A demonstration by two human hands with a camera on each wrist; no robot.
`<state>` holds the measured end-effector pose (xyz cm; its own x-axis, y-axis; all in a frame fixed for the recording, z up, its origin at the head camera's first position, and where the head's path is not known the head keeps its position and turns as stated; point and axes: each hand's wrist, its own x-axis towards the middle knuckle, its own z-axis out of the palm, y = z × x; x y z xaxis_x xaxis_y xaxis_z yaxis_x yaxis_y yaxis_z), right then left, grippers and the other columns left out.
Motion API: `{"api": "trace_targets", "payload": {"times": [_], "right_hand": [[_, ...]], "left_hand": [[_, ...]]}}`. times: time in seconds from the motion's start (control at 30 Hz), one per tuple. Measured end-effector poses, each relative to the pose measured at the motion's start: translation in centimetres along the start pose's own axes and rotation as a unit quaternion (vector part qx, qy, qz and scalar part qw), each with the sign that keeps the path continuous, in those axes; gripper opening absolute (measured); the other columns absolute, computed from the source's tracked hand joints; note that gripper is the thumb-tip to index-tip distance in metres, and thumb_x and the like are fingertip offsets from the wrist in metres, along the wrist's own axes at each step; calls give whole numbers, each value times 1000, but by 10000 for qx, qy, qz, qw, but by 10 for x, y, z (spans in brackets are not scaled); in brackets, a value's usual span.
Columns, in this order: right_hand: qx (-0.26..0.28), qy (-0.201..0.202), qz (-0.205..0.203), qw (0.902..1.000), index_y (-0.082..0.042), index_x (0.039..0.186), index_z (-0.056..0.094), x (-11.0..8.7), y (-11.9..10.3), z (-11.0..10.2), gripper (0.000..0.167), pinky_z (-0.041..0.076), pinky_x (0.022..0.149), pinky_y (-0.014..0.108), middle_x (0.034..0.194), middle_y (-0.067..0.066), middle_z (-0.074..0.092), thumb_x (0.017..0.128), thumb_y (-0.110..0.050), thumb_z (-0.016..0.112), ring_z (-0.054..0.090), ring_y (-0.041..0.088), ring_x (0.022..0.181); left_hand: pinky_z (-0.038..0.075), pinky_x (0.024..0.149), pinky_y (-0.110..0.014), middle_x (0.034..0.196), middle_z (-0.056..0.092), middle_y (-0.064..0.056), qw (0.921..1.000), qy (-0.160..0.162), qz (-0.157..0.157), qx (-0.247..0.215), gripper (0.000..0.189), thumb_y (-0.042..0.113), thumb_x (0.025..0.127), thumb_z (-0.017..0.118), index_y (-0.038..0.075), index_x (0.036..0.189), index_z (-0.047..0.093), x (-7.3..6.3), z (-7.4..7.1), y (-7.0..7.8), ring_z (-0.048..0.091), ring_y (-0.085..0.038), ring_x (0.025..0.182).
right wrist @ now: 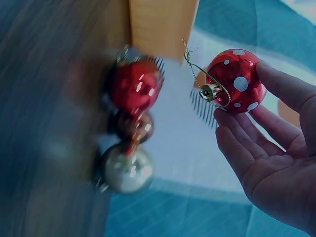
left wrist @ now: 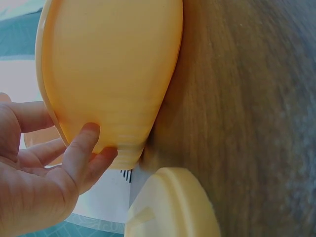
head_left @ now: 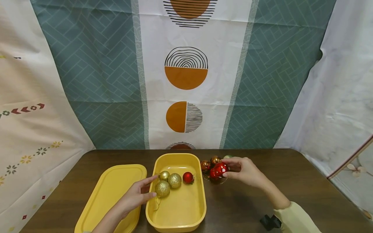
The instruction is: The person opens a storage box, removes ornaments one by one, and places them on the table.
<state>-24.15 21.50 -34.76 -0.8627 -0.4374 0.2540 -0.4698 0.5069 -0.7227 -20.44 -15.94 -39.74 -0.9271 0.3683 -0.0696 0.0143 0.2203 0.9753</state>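
Observation:
My right hand (head_left: 247, 172) pinches a shiny red Christmas bauble (right wrist: 240, 74) with white dots, its cap and gold string free of the fingers. In the head view it is beside the right wall of a yellow plastic box (head_left: 180, 213). My left hand (head_left: 135, 194) grips that box's left rim, some fingers over the edge and others against the outer wall (left wrist: 113, 64). Inside the box lie two glittery gold baubles (head_left: 162, 188), a smaller smooth gold bauble (head_left: 164, 175) and a small red bauble (head_left: 188, 177). Another red bauble (right wrist: 134, 88) lies below the held one.
Right of the box, copper baubles (head_left: 205, 166) and a pale green bauble (head_left: 228, 156) lie on the dark wooden table (head_left: 233, 207). A yellow lid (head_left: 113, 194) lies flat to the box's left. Patterned cloth (head_left: 116, 81) hangs behind the table's far edge.

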Motion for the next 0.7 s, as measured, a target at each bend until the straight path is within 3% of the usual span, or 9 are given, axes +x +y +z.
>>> {"api": "trace_targets", "payload": {"times": [0.3,0.7], "right_hand": [[-308,336,308,9985,10,112,59,-4,30,-10,46,52,74,33,105,24,63,75,-14,74,63,33,94],[-401,102,623,9972,10,111,60,1,58,-6,46,53,70,31,104,26,62,74,-13,74,63,34,92]], "left_hand": [[50,78,-37,138,28,-34,10000,21,18,-41,61,4,86,59,-8,138,29,-1,0,1,47,-35,114],[50,79,-38,138,28,-35,9999,-22,7,-101,62,5,86,59,-9,138,28,-1,0,1,47,-35,115]]}}
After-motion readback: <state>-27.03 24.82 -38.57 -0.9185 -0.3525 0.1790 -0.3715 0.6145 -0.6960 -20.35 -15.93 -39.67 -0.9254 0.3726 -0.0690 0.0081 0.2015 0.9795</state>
